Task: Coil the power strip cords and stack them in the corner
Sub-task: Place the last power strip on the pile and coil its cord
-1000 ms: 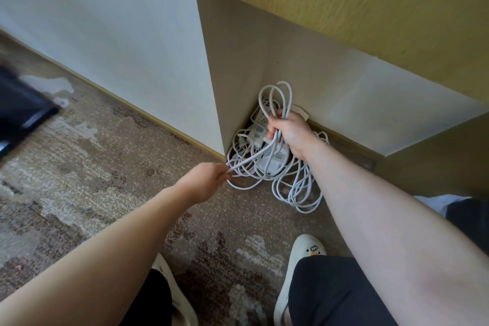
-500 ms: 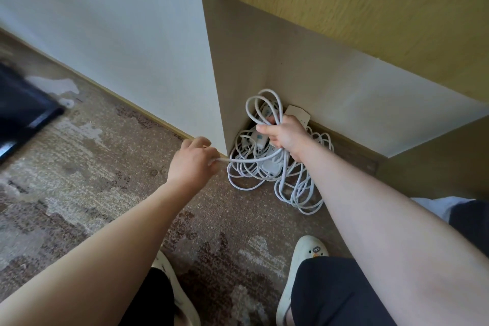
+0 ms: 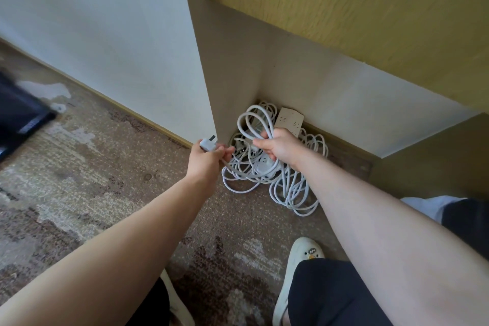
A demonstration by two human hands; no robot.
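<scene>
A: Status on hands?
B: Left hand (image 3: 205,160) pinches the white plug (image 3: 207,144), prongs pointing up and away, cord trailing from it toward the pile. Right hand (image 3: 280,146) has fingers curled round a bundle of white cord loops (image 3: 254,120); loops stand up above the fist.
A: Where's the rest?
B: Pile of coiled cords (image 3: 267,172) on the carpet (image 3: 105,167), pushed into the corner where the white panel (image 3: 209,69) meets the back wall (image 3: 330,92). One power strip (image 3: 288,120) leans against the back wall, just behind the right hand. Another strip sits in the middle of the pile, partly hidden under the loops.
A: Anything loose?
B: A few loops spill out from the corner along the carpet, toward the white slipper (image 3: 299,259).
</scene>
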